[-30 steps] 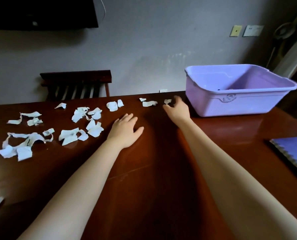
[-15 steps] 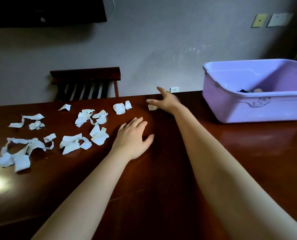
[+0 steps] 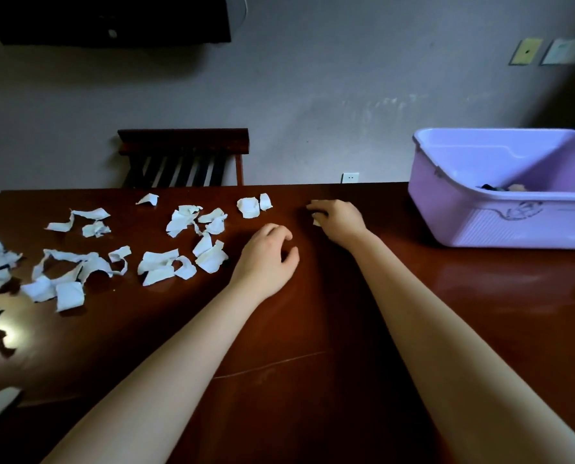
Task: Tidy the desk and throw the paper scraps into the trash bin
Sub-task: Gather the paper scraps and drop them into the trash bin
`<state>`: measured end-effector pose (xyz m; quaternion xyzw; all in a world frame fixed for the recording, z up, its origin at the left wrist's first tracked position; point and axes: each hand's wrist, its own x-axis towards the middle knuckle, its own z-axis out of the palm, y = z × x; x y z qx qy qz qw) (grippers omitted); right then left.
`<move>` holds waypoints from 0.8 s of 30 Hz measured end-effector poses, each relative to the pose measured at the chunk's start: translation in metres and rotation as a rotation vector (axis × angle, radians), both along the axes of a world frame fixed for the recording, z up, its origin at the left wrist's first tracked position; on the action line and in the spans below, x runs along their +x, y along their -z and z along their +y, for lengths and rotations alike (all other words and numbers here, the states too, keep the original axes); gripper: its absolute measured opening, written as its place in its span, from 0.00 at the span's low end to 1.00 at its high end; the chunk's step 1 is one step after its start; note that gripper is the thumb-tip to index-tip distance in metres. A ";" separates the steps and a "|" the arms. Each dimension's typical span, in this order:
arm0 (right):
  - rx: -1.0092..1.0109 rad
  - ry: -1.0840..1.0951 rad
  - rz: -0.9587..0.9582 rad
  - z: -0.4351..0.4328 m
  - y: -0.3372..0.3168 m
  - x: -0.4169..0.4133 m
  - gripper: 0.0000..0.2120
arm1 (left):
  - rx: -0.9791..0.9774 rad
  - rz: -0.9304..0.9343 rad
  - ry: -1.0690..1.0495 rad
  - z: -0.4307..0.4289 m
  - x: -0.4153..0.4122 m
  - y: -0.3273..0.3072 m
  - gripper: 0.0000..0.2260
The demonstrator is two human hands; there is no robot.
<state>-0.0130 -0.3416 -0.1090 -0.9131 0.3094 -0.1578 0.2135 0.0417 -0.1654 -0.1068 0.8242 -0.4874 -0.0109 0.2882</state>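
Bin sits frame-right of right hand, curled w/ scrap pinched; left hand loose, empty, farther off.

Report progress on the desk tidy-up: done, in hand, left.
Done: little to see. The purple bin holds a few small items, too dim to identify.
In hand: the right hand grips a small white scrap near the far edge of the desk. The left hand rests on the desk, holding nothing.
Left: most of it, since many paper scraps lie scattered across the desk's left side.
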 end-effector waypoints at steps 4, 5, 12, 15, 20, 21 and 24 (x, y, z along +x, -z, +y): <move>-0.011 -0.006 -0.016 0.004 0.003 -0.018 0.16 | -0.148 -0.035 -0.165 -0.016 0.025 -0.006 0.17; -0.016 -0.004 -0.018 0.005 0.003 -0.019 0.16 | -0.142 -0.037 -0.216 -0.024 0.034 -0.008 0.20; -0.049 -0.030 -0.050 0.003 0.002 -0.021 0.16 | 0.275 -0.004 -0.394 -0.081 0.077 -0.002 0.34; -0.048 -0.030 -0.090 0.002 0.004 -0.020 0.15 | 0.367 -0.124 -0.375 -0.090 0.078 0.002 0.26; -0.153 -0.031 -0.048 0.008 0.006 -0.017 0.10 | 0.209 -0.174 -0.303 -0.088 0.071 0.004 0.19; -0.172 -0.023 -0.020 0.010 0.005 -0.017 0.11 | 0.183 -0.175 -0.284 -0.087 0.069 0.004 0.18; -0.187 -0.007 0.045 0.014 0.002 -0.016 0.12 | 0.147 -0.257 -0.241 -0.083 0.065 0.004 0.17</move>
